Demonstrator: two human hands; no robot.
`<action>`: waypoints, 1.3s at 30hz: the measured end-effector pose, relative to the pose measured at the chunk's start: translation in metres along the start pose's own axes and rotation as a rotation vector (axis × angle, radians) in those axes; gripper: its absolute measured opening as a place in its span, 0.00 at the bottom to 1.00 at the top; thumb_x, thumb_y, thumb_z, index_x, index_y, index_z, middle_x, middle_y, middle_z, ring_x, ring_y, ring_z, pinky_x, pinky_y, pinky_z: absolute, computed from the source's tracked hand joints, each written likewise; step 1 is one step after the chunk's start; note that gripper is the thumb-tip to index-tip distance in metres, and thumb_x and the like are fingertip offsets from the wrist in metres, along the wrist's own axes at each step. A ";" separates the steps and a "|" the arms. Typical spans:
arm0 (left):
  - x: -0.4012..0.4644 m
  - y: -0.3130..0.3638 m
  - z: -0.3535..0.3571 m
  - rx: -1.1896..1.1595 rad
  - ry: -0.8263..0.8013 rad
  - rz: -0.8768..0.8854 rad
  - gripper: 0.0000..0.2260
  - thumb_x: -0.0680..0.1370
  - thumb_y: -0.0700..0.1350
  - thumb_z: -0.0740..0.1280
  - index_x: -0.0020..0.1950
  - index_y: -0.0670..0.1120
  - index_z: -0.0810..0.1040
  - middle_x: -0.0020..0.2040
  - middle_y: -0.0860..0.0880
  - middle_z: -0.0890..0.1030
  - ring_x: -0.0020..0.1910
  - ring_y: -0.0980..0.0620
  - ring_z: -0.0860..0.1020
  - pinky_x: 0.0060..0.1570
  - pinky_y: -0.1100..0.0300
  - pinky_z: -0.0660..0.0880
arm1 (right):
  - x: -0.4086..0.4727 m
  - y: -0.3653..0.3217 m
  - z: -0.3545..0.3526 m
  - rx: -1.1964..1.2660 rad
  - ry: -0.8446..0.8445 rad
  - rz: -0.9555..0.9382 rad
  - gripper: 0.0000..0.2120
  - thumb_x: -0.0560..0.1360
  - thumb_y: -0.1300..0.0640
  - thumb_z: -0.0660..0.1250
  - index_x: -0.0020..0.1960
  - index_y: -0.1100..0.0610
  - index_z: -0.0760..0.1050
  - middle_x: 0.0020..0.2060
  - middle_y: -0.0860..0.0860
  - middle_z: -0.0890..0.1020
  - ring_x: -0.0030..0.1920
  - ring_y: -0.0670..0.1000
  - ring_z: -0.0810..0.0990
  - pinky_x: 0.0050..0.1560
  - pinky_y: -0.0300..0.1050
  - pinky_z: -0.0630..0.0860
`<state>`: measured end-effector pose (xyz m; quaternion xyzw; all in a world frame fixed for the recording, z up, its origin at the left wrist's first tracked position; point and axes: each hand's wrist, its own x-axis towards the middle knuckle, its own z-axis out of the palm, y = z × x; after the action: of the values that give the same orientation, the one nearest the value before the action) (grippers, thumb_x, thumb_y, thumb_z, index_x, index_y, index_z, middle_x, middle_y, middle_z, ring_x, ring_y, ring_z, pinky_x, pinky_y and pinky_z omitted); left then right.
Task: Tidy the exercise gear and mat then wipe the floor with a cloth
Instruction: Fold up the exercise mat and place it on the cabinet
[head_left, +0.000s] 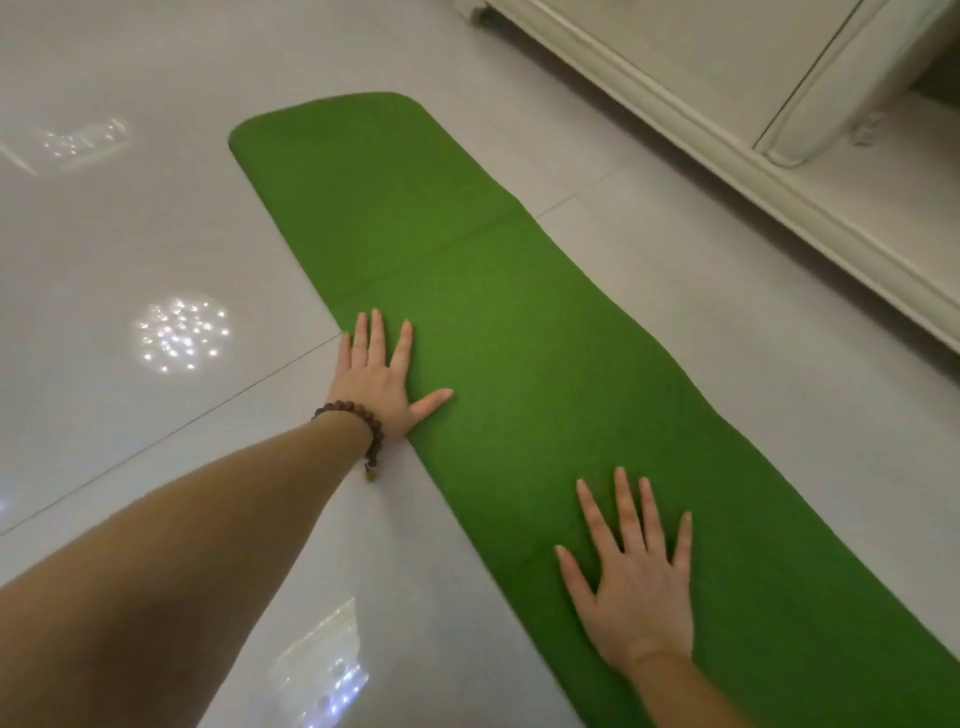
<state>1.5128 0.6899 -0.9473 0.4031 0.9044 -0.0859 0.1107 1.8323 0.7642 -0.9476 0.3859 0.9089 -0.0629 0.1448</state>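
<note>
Your green mat (519, 322) lies flat on the pale glossy tiled floor (130, 234), stretched as a long narrow strip from the upper middle of the view down to the lower right corner, where it runs out of frame. Its far end has rounded corners, and a faint crease line crosses it partway along, just beyond your left fingertips. Your left hand (376, 382) rests palm down on the near-left edge of the mat, fingers straight and slightly spread, thumb pointing out across the green surface; the heel of the hand sits right at the edge, where mat meets floor. It grips nothing, only presses flat. A bracelet (358, 426) of dark round beads circles that wrist, and your bare forearm reaches back to the lower left corner. Your right hand (636, 582) lies palm down farther toward you, fully on the mat, all five fingers straight and fanned wide, also holding nothing. The two hands are well apart along the strip. To the right, a cream-white cabinet (727, 93) stands on the floor near the mat's long edge, apart from it, with a moulded base and a panelled door front. Bright speckled light reflections (179, 332) show on the tiles to the left of the mat.
</note>
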 end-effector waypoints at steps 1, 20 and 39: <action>0.017 -0.008 -0.004 -0.033 0.000 -0.059 0.48 0.65 0.77 0.34 0.77 0.48 0.36 0.77 0.37 0.38 0.76 0.39 0.39 0.75 0.44 0.44 | 0.000 0.001 0.000 -0.006 -0.005 -0.008 0.32 0.76 0.32 0.46 0.76 0.44 0.53 0.76 0.54 0.57 0.76 0.58 0.53 0.68 0.69 0.54; 0.065 -0.028 0.005 -0.235 0.194 -0.192 0.43 0.73 0.71 0.40 0.79 0.45 0.45 0.76 0.31 0.45 0.76 0.35 0.43 0.74 0.41 0.45 | 0.081 -0.091 -0.040 0.081 0.081 -0.405 0.27 0.80 0.37 0.41 0.77 0.43 0.45 0.77 0.50 0.47 0.77 0.52 0.44 0.72 0.64 0.43; 0.066 -0.030 0.000 -0.317 0.168 -0.212 0.37 0.75 0.67 0.42 0.79 0.47 0.43 0.77 0.34 0.42 0.76 0.38 0.37 0.74 0.43 0.43 | 0.363 -0.138 -0.114 -0.236 0.078 -0.632 0.29 0.78 0.35 0.36 0.75 0.41 0.36 0.77 0.48 0.41 0.76 0.51 0.37 0.74 0.62 0.40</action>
<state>1.4474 0.7171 -0.9630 0.2891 0.9499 0.0803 0.0875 1.4686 0.9421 -0.9520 0.0677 0.9895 0.0155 0.1270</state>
